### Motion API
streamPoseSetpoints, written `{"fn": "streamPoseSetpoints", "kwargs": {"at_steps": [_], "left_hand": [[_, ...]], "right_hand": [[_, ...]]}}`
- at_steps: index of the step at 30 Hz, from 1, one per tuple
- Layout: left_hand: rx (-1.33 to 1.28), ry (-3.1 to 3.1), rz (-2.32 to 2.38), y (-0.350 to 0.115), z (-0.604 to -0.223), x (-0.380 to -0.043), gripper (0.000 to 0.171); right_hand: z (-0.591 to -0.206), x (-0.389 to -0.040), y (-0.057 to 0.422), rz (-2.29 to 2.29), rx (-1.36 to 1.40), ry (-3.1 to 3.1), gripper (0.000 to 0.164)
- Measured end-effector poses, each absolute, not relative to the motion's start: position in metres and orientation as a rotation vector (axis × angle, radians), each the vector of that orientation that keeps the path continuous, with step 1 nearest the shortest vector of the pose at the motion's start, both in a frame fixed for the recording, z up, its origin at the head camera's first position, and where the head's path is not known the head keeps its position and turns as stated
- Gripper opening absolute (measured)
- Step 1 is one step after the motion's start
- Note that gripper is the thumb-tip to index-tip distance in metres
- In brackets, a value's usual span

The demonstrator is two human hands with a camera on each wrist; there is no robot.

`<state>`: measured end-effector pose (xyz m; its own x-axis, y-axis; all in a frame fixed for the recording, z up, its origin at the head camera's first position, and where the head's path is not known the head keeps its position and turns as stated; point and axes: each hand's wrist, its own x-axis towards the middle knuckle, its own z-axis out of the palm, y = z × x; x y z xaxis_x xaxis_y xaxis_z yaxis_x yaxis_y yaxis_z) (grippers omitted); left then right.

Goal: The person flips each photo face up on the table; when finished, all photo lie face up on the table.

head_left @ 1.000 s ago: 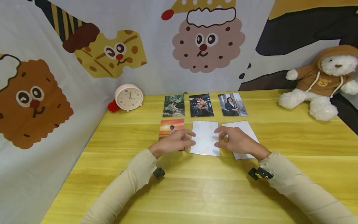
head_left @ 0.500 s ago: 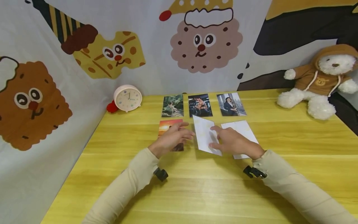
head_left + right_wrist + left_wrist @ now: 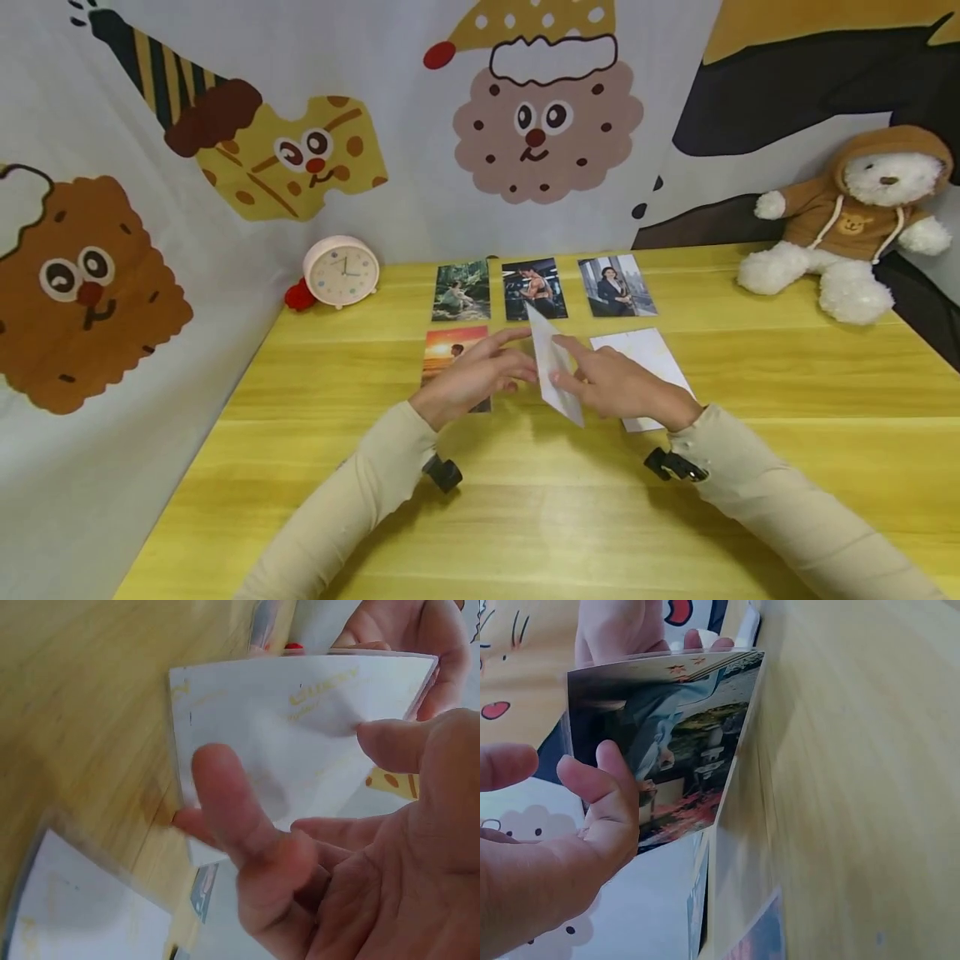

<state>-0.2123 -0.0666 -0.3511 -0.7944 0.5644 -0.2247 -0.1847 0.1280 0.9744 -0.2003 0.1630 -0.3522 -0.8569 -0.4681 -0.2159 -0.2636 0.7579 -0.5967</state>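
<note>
A laminated photo stands tilted on edge over the middle of the lower row, its white back towards the right. My left hand is on its picture side, fingertips touching that face near the raised edge. From the other side my right hand lays finger and thumb against the white back, its fingers loosely bent. Right of it, partly under that hand, lies a face-down photo. Beneath the left hand is a sunset photo, partly covered.
Behind are a forest photo, a gym photo and an office photo in a row. A pink alarm clock stands at the back left. A teddy bear sits at the back right, against the printed cloth.
The middle photo lay flat, white side up; its left edge has risen and it now stands steeply. My left hand has come to its picture side, my right hand moved slightly left.
</note>
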Motion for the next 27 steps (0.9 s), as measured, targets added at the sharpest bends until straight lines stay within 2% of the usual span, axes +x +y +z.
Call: {"fn": "streamPoseSetpoints", "kwargs": {"at_steps": [6,12,17,23,27], "left_hand": [[0.385,1.834,1.708,-0.0661,-0.3565,-0.2131,0.061],[0.395,1.854,1.697,-0.0654,-0.3557,-0.2153,0.056],[0.415,1.872,1.665,-0.0653,-0.3549,-0.2159,0.054],[0.436,1.946,1.612,-0.0635,-0.3526,-0.2182,0.054],[0.432,2.021,1.581,-0.0671,-0.3533,-0.2204,0.053]], "right_hand": [[-0.3561,-0.2027,0.1609,-0.856,-0.709,2.740,0.063],[-0.3568,-0.2065,0.1576,-1.100,-0.724,2.703,0.072],[-0.3561,-0.2057,0.1600,-1.311,-0.683,2.583,0.062],[-0.3564,-0.2058,0.1635,-1.445,-0.748,2.584,0.063],[-0.3576,-0.2074,0.1676,-1.469,-0.747,2.594,0.054]]}}
